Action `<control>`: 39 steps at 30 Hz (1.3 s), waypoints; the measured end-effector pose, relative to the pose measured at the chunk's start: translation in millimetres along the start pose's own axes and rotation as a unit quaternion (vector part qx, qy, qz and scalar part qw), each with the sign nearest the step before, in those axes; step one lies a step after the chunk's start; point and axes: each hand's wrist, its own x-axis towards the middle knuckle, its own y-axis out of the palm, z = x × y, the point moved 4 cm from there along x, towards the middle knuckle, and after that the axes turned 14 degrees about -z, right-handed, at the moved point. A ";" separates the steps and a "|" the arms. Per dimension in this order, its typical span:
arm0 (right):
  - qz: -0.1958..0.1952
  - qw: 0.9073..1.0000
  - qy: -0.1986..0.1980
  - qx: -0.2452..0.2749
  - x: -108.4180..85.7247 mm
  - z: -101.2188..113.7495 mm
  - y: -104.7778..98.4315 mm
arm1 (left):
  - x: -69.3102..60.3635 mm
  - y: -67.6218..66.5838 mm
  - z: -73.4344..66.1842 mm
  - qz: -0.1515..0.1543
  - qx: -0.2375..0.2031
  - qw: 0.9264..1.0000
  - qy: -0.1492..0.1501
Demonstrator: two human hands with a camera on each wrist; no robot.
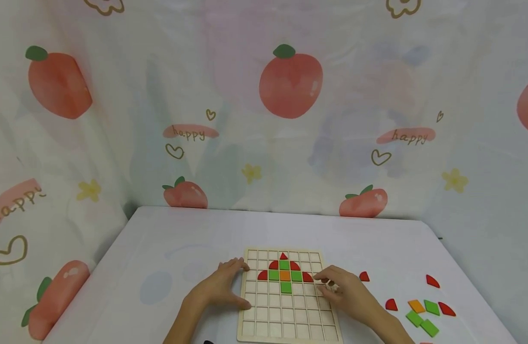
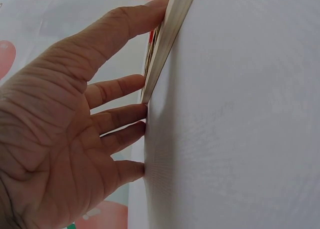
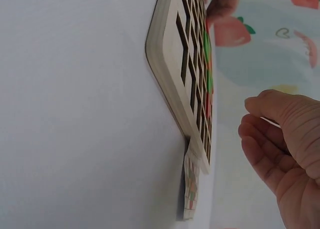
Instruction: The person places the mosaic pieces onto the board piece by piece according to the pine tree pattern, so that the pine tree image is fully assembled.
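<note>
A pale wooden grid board lies on the table with a pattern of flat coloured pieces in its cells. An orange square sits amid several green squares, red quarter-circles and a red triangle at the top. My left hand rests at the board's left edge, fingers spread, thumb on the rim. My right hand hovers by the board's right edge near the outermost red quarter-circle. Its fingers are loosely bent, and nothing shows between them.
Loose pieces lie on the table to the right: several red quarter-circles, an orange square and several green squares. A printed paper card pokes out beside the board's right edge. A patterned curtain stands behind the table.
</note>
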 end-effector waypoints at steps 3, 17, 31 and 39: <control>-0.022 1.000 -0.009 -0.005 -1.2 -2.9 -8.6 | -0.3 -0.6 -0.2 0.000 -0.001 1.000 0.002; -0.065 0.996 0.006 -0.058 -11.3 -19.7 -33.7 | -0.9 -2.8 -3.0 -0.002 -0.006 1.000 0.015; -0.083 0.990 0.022 -0.115 -23.7 -43.1 -52.5 | -2.1 -3.1 -2.7 -0.001 -0.014 1.000 0.026; -0.039 0.989 0.071 -0.121 -28.6 -62.6 -58.1 | -1.6 -2.7 -2.6 0.000 -0.012 1.000 0.021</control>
